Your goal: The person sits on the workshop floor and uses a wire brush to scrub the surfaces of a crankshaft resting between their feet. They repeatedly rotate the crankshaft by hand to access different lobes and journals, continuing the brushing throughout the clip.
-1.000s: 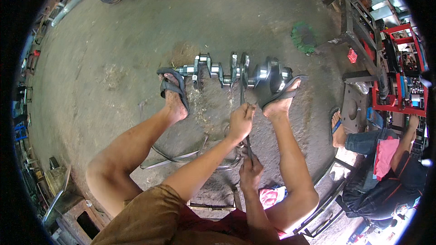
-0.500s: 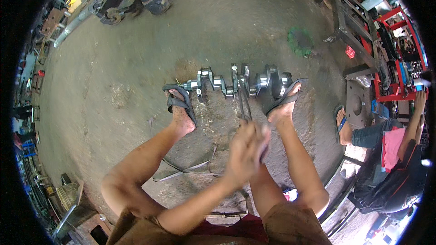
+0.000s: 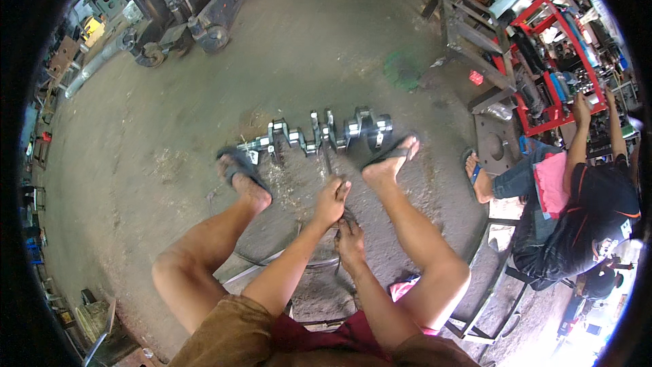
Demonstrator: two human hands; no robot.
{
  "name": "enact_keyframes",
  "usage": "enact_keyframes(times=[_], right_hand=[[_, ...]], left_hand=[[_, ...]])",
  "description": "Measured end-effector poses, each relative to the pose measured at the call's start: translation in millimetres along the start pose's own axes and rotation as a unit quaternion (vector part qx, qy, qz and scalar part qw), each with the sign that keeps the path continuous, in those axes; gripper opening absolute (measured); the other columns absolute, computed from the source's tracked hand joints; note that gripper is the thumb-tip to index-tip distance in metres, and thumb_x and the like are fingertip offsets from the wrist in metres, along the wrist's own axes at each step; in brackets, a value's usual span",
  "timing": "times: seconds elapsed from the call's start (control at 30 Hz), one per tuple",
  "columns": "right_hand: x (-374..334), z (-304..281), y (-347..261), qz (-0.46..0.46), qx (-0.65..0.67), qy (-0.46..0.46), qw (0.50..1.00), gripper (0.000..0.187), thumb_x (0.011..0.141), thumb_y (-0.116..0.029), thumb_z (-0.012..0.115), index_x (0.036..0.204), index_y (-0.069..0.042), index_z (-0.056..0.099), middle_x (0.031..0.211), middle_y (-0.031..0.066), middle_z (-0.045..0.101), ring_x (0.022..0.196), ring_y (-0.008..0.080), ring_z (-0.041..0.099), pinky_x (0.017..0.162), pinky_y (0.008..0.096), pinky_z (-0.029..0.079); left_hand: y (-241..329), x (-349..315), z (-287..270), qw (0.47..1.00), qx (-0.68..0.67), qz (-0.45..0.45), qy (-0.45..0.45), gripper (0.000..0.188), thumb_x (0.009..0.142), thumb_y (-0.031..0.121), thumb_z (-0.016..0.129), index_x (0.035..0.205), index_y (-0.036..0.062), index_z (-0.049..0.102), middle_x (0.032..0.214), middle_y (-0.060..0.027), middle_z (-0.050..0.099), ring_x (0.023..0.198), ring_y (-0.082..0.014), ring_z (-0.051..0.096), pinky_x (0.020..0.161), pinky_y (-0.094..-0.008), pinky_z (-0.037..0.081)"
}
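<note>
A shiny metal crankshaft point(image 3: 353, 129) lies crosswise on the floor between my sandalled feet. From its middle part a narrow dark strip point(image 3: 328, 161) runs back toward my hands. My left hand point(image 3: 331, 202), farther forward, is closed on the strip with the thumb up. Just behind it, my right hand point(image 3: 350, 241) is closed around a dark, strap-like length that seems to belong to the same strip. Whether the strip loops fully around the crankshaft is too small to tell.
A loose pale strap point(image 3: 255, 268) lies on the floor beneath my arms. At right a co-worker point(image 3: 577, 211) sits, hands reaching to a red metal rack point(image 3: 543, 126) beside a dark metal frame point(image 3: 468, 34). Wheeled heavy equipment point(image 3: 210, 34) stands far left.
My hands, overlapping and blurred before, are now apart, the left ahead of the right. The head view has shifted, so the crankshaft appears farther left. The co-worker's arms have moved along the rack.
</note>
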State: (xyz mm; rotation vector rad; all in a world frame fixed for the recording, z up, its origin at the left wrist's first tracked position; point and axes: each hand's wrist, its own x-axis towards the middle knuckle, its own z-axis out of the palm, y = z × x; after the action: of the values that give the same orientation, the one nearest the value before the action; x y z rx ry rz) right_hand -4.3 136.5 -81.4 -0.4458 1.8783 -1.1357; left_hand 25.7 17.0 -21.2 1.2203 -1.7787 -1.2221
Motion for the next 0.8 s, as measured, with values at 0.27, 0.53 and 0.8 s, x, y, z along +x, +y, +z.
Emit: enact_keyframes(times=[0.27, 0.53, 0.8], right_hand=[[-13.9, -16.5, -50.2, 0.029, -0.092, -0.111, 0.989, 0.026, 0.095, -0.022, 0.048, 0.103, 0.000, 0.059, 0.082, 0.0090, 0.061, 0.072, 0.0165, 0.056, 0.062, 0.0316, 0.045], [5.3, -41.4, -84.6, 0.151, 0.261, -0.295, 0.906, 0.031, 0.089, -0.027, 0.058, 0.109, -0.004, 0.062, 0.097, 0.0078, 0.067, 0.088, 0.0175, 0.063, 0.082, 0.0327, 0.050], [52.2, 0.0, -66.5, 0.210, 0.257, -0.214, 0.919, 0.026, 0.094, -0.026, 0.056, 0.101, -0.001, 0.061, 0.080, 0.0066, 0.062, 0.070, 0.0170, 0.060, 0.059, 0.0295, 0.050]], left_hand=[[-16.9, -33.8, -11.3, 0.923, -0.213, -0.321, 0.002, 0.026, 0.098, 0.028, 0.052, 0.086, 0.0049, 0.055, 0.072, -0.0011, 0.054, 0.069, -0.0125, 0.052, 0.063, -0.0295, 0.045], [9.4, -55.6, -20.4, 0.972, -0.138, -0.181, 0.058, 0.032, 0.097, 0.027, 0.053, 0.075, 0.0036, 0.053, 0.066, -0.0008, 0.046, 0.066, -0.0094, 0.040, 0.056, -0.0286, 0.036], [0.3, -85.6, -17.6, 0.974, -0.087, -0.210, -0.015, 0.020, 0.097, 0.022, 0.052, 0.094, 0.0032, 0.060, 0.066, -0.0043, 0.051, 0.062, -0.0108, 0.045, 0.057, -0.0283, 0.039]])
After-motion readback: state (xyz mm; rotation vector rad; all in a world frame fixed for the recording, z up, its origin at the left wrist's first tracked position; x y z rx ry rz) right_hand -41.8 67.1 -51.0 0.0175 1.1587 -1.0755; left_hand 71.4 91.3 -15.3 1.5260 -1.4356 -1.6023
